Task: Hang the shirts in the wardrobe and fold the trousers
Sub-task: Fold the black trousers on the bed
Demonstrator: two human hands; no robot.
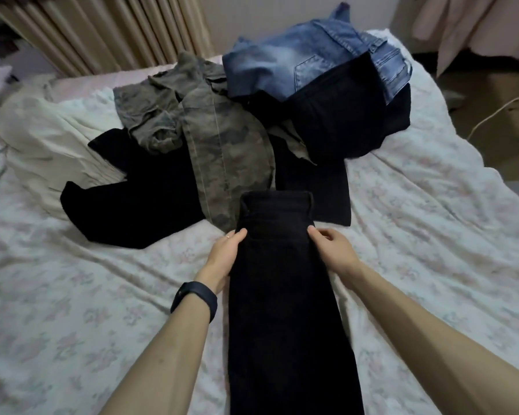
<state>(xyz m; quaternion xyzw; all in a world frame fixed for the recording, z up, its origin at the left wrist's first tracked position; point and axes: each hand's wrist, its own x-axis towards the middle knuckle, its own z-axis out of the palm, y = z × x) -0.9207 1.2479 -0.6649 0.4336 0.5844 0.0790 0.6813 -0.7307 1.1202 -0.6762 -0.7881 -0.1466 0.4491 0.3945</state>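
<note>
A pair of black trousers (282,295) lies lengthwise on the bed, legs together, waistband at the far end. My left hand (224,256) grips the trousers' left edge just below the waistband, thumb on top. My right hand (331,250) grips the right edge at the same height. Beyond them lies a heap of clothes: camouflage trousers (222,145), a black garment (138,199), blue jeans (297,67) and another black piece (336,121).
The bed (432,235) has a pale flowered sheet. A cream cloth (42,139) is bunched at the left. Beige curtains (102,28) hang behind the bed. Bare floor with a white cable (492,115) shows at the right.
</note>
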